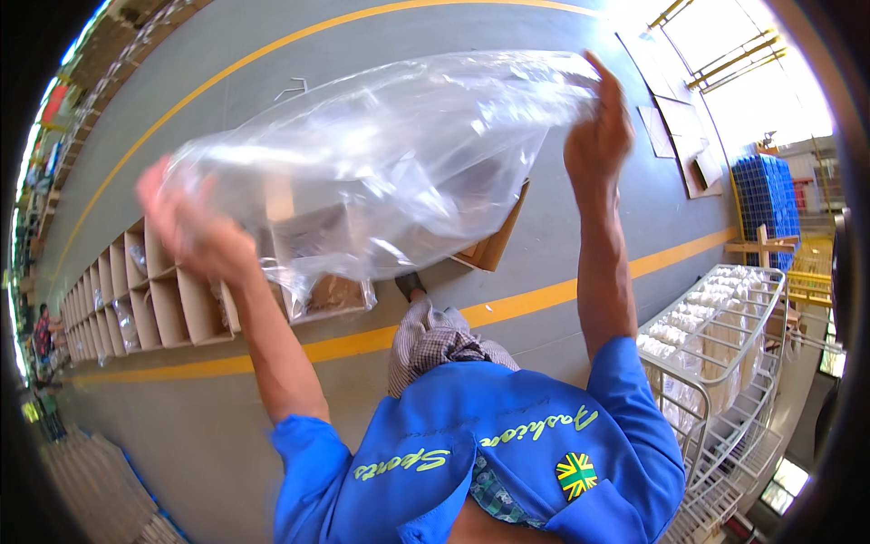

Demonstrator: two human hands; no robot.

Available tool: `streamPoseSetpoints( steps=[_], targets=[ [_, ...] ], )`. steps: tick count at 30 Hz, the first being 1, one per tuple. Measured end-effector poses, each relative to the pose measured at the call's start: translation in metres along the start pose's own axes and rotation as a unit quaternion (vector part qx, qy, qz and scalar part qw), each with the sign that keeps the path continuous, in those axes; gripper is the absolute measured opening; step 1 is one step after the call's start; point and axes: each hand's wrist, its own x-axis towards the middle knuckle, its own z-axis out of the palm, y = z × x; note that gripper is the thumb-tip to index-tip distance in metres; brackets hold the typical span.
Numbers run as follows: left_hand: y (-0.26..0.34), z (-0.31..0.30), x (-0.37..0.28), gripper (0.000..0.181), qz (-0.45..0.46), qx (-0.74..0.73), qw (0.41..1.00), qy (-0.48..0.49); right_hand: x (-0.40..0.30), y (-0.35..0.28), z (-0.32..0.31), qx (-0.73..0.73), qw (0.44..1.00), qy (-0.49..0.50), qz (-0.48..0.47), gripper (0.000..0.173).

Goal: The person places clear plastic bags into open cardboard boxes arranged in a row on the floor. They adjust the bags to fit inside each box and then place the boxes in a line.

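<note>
A large clear plastic bag [380,156] stretches between my two raised hands, above cardboard boxes on the floor. My left hand [197,224], blurred, holds its left end, with film over part of the fingers. At the far right end, my right hand [601,129] grips the bag's edge, one finger pointing up. Beneath the bag stands an open cardboard box [333,296] with clear plastic in it; the hanging film partly hides it. A brown cardboard flap [501,231] shows past the bag's lower right side.
Rows of open cardboard boxes [163,306] run off to the left, where another person [46,333] stands. A wire rack trolley [714,340] with plastic-wrapped goods is close on my right. Beyond are blue crates [767,204] and flat cardboard sheets [683,136]. Yellow lines [530,302] mark the floor.
</note>
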Motion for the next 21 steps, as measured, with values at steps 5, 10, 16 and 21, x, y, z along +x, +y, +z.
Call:
streamPoseSetpoints(
  steps=[5, 10, 16, 21],
  targets=[
    [-0.136, -0.073, -0.18, 0.031, -0.169, 0.233, 0.861, -0.421, -0.155, 0.035, 0.022, -0.004, 0.958, -0.282, -0.053, 0.037],
    [-0.137, -0.164, -0.317, 0.032, -0.347, 0.054, 0.245, -0.904, -0.343, 0.121, -0.071, -0.081, 0.728, -0.629, 0.261, 0.033],
    [-0.134, -0.099, -0.254, 0.029, -0.438, 0.217, 0.542, -0.683, -0.34, 0.154, -0.077, -0.052, 0.735, -0.558, 0.383, 0.034],
    [-0.119, 0.035, -0.185, 0.026, -0.455, 0.234, 0.728, -0.457, -0.298, 0.214, -0.071, 0.025, 0.685, -0.617, 0.387, 0.033]
  ],
)
